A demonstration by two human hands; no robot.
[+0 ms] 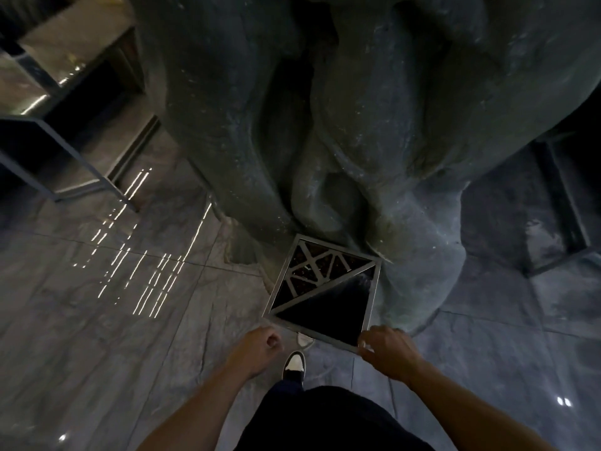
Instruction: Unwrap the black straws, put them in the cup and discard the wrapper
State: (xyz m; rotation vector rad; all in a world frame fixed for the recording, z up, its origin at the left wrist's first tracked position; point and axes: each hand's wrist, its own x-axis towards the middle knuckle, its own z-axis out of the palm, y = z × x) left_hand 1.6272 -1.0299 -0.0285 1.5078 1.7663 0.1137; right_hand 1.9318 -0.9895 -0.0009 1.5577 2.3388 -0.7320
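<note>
I stand over a square metal-framed bin (374, 288) on the floor. Its near half is a dark triangular opening and its far half is a lattice grille. My right hand (388, 351) hovers at the bin's near right corner, fingers pinched on a small pale scrap that looks like the wrapper (363, 345). My left hand (260, 345) hangs to the left of the bin, curled into a loose fist with nothing visible in it. No straws or cup are in view.
A large dark sculpted rock-like column (325, 125) rises right behind the bin. A metal-framed counter or table (65, 151) stands at the left. Glossy grey marble floor (113, 320) surrounds me. My shoe (294, 362) is just short of the bin.
</note>
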